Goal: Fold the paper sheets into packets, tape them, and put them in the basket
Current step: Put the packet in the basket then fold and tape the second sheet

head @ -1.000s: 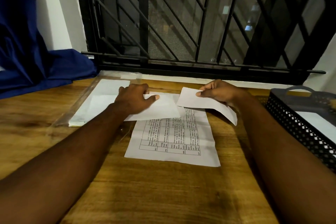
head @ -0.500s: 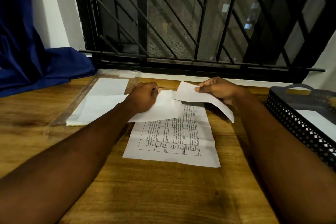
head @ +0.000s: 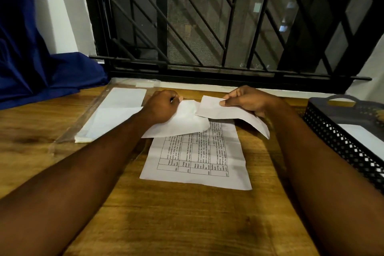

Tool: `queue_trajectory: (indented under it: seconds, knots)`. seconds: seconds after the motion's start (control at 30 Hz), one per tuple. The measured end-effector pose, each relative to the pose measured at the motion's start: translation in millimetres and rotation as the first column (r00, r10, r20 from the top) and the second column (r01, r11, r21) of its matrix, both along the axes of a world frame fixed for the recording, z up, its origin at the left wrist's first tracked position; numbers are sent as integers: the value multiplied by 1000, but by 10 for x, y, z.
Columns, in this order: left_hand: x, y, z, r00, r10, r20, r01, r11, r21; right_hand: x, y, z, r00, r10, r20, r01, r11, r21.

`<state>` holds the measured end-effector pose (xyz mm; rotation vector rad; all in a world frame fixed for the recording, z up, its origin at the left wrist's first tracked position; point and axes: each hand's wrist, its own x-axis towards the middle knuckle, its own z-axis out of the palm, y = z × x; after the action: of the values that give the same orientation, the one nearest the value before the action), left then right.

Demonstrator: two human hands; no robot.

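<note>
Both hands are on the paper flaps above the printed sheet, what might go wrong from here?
The left hand grips its paper flap in a bunched fist, so it may crumple or tear. The right hand only pinches the other flap, lifted off the printed sheet; the fold could land crooked.

A printed sheet [head: 197,164] lies mid-table [head: 176,224]. At its far end the left hand [head: 160,108] grips the left flap [head: 182,124] and the right hand [head: 247,100] pinches the right flap [head: 228,111], whose edge overlaps the left one. To the left, a stack of sheets [head: 112,118] lies on a plastic sleeve [head: 68,131] with a cloth [head: 41,75] behind it; the basket [head: 340,137] at the right holds a loose sheet [head: 361,135], and a window grille [head: 207,27] runs behind the table.
</note>
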<state>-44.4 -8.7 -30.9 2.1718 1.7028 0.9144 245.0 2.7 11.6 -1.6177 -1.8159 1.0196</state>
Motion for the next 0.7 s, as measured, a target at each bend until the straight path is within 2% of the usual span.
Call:
queue_trajectory:
  seconds: [0.23, 0.57, 0.7]
  knots:
    - [-50, 49, 2, 1000, 26, -3, -26, 999, 40, -1, 4, 26, 996, -11, 92, 8, 999, 39]
    - [-77, 135, -50, 1000, 30, -4, -30, 997, 68, -79, -68, 93, 995, 91, 34, -89, 995, -50]
    - [-95, 134, -43, 1000, 16, 6, -16, 994, 105, -50, -82, 121, 996, 61, 66, -61, 998, 4]
